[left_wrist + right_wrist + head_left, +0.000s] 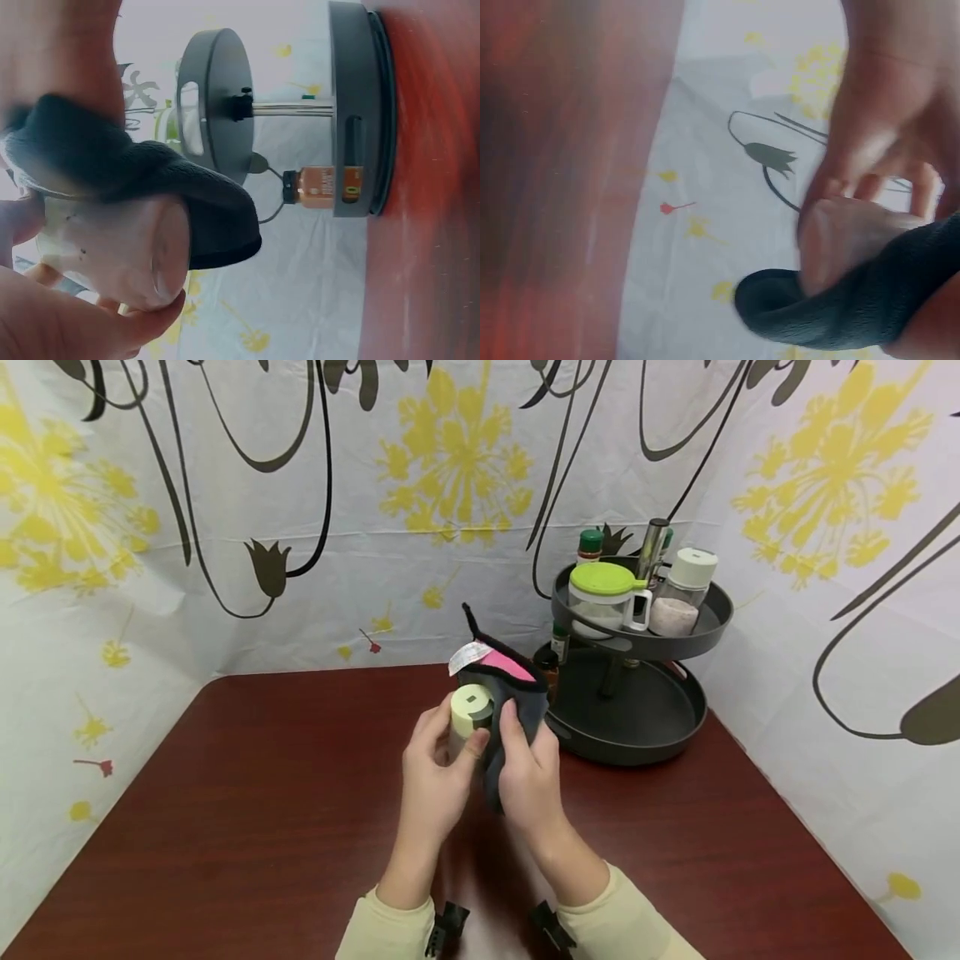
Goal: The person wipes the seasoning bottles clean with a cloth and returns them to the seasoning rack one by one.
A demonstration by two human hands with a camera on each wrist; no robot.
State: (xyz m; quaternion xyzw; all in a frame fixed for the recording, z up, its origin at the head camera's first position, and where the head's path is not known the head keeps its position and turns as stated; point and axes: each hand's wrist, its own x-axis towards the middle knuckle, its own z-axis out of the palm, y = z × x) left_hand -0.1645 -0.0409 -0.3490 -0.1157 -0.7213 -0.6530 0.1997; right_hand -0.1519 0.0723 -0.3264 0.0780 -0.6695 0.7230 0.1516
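My left hand [433, 785] grips a clear shaker jar [112, 247] with a pale cream lid [467, 702], held above the table. In my right hand [531, 781] is a dark grey cloth [521, 697] with black edging, a pink inner side, a white tag and a hanging loop. Thumb and fingers pinch the cloth and press it along the jar's right side. The left wrist view shows the cloth [217, 214] draped over one side of the jar, whose base is uncovered. Part of the jar's body is hidden by fingers and cloth.
A dark two-tier turntable [637, 752] stands at the table's back right. Its upper tier [678, 649] bears a green-lidded jar [602, 579], a white-lidded shaker [692, 568] and other containers. An orange-brown bottle [319, 186] stands on the lower tier. Patterned sheets surround the red-brown table [262, 793].
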